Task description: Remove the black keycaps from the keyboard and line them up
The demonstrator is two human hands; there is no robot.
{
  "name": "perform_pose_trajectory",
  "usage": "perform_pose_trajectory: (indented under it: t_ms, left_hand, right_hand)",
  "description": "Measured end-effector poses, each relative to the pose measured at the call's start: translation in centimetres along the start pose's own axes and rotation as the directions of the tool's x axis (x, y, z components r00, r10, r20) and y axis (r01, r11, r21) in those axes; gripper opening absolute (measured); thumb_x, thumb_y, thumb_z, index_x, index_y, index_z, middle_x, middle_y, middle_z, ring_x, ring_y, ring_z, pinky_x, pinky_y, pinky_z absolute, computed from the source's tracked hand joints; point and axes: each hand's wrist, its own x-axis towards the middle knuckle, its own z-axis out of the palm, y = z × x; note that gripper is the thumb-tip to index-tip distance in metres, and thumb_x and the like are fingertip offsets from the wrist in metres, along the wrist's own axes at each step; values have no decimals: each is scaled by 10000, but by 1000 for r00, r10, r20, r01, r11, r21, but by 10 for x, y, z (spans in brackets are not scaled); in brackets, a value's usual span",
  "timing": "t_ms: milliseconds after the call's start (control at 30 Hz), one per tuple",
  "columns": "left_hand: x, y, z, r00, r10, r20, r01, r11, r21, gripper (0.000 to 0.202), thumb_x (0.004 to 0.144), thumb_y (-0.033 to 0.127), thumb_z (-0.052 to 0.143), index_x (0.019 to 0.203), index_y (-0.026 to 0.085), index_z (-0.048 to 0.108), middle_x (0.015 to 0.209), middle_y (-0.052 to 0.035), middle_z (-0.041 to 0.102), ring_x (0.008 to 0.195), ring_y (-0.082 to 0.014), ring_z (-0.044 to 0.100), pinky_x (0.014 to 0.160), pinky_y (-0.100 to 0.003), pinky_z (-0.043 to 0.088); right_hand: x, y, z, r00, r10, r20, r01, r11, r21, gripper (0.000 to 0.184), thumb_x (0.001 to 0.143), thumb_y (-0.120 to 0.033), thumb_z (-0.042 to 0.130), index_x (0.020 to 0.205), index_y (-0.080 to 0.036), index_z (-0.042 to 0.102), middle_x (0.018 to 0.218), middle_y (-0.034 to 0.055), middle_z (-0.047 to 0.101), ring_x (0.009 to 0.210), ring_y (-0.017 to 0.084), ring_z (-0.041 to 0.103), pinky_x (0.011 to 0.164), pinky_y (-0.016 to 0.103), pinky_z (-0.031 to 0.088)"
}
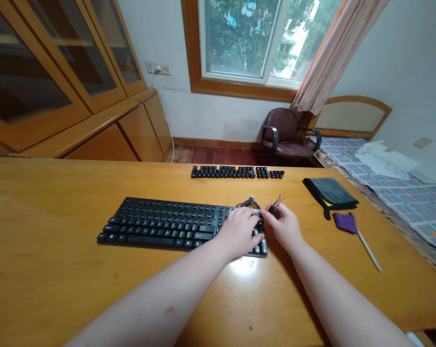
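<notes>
A black keyboard lies on the wooden desk. My left hand rests on the keyboard's right end, fingers curled over the keys beside a coiled black cable. My right hand sits just off the keyboard's right edge and pinches a small thin tool between its fingertips, its tip sticking up and to the right. What lies under my left fingers is hidden.
A row of loose black keycaps lies at the desk's far edge. A black folded pouch, a purple cloth and a thin white stick lie at the right. Behind stand a chair, cabinets and a bed.
</notes>
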Motion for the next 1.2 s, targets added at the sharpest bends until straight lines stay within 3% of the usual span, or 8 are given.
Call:
perform_pose_trajectory:
  t_ms: [367,633,900,1200]
  left_hand:
    - [0,-2,2,1000,9,-18,-9,1000,7,372,747,370,618,1059,178,561,1126,-70,574,1071,-249,477,940,-407,378]
    - [0,-1,0,1000,8,-14,-8,1000,-9,372,741,363,623,1064,188,561,1118,-72,579,1071,-248,481,943,-408,375]
    - [1,0,-1,1000,-2,0,2,1000,-4,390,741,356,627,1090,195,557,1126,-68,575,1081,-243,478,950,-403,373]
    - [0,5,1,999,-44,-26,44,999,-15,334,735,297,630,1046,185,583,1098,-74,601,1071,-244,497,951,-401,380]
  right_hand:
    - [1,3,-1,1000,-10,26,9,998,59,222,750,-384,610,744,-180,525,602,-25,516,498,110,464,489,240,383]
    - [3,6,0,992,46,117,-72,970,230,235,783,-413,574,792,-197,482,578,-41,518,423,97,449,428,231,369]
    - [-3,0,-6,988,-41,148,50,997,-63,279,887,-414,397,761,-195,516,514,-28,494,441,122,483,474,250,383]
    - [-6,0,-4,974,-201,100,220,946,-237,239,886,-370,400,786,-198,531,665,36,601,617,172,568,589,286,435]
